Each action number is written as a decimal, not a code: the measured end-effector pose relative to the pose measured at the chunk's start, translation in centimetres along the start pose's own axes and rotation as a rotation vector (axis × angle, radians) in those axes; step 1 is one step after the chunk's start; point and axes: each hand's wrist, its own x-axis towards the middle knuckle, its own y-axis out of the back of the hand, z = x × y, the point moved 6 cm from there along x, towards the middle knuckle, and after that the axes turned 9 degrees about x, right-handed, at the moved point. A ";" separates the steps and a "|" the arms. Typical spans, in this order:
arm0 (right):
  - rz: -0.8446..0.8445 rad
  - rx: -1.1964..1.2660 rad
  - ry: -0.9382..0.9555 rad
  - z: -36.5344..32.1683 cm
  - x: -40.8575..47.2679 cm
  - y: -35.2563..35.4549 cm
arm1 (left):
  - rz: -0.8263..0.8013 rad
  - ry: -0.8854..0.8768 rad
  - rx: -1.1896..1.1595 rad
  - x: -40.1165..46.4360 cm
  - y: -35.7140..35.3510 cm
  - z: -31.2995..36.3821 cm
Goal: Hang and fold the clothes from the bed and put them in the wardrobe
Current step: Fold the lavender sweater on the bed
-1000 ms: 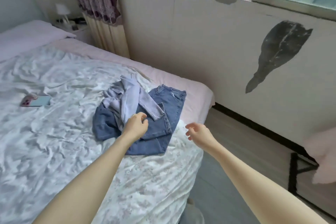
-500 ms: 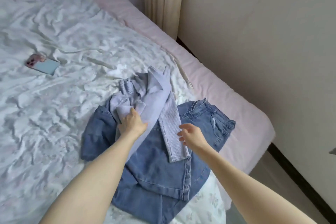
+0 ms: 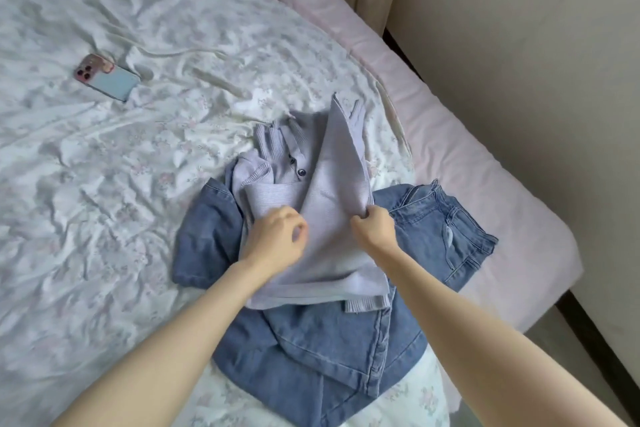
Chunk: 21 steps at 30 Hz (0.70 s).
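Both hands are gripping the lilac cardigan lying on the jeans on the bed: left hand blurred, fingers curled; right hand pinching a fold, hiding the jeans' middle.

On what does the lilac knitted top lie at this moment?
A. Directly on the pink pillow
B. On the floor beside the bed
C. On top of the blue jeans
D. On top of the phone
C: the lilac knitted top, gripped by both hands, rests across the blue jeans on the bed.
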 end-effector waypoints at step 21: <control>-0.416 -1.037 0.937 -5.2 3.0 -5.3 | -0.421 0.029 -0.049 1.2 -0.8 -2.3</control>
